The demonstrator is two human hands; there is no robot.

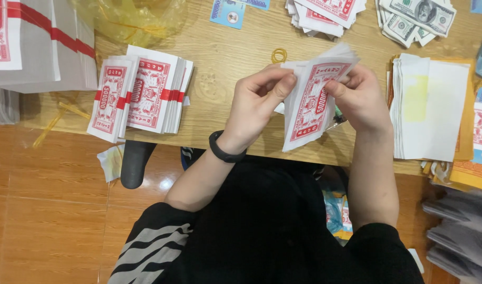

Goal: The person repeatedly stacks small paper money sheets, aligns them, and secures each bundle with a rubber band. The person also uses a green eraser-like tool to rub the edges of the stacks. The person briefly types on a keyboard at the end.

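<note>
Centre of frame: both hands hold one sheaf of red-printed paper notes [312, 102] above the near edge of the tabletop [225, 58]. The sheaf stands tilted, top corner leaning toward the upper right, printed face to the camera.

Left hand [256, 105]: thumb and forefinger pinch the sheaf's left edge; the other fingers are curled behind. A black wristband [223, 149] sits on this wrist.

Right hand [359, 97]: fingers pressed on the sheaf's right edge, thumb on the front face, the rest behind the paper.

Left of centre: two bundles of the same red notes [138, 97], each bound with a red band, lie overlapping on the tabletop, well apart from the hands.

Upper left: a large stack of white sheets [41, 47] crossed by a red stripe. A yellow plastic bag [130, 18] lies beside it.

Just above the hands: a yellow rubber band [278, 54] on the tabletop.

Top edge: loose red notes [325, 16] and, further right, grey-green banknote-style paper [414, 21].

Right of frame: a stack of white and yellow sheets [433, 108], near the right hand but not touching it.
</note>
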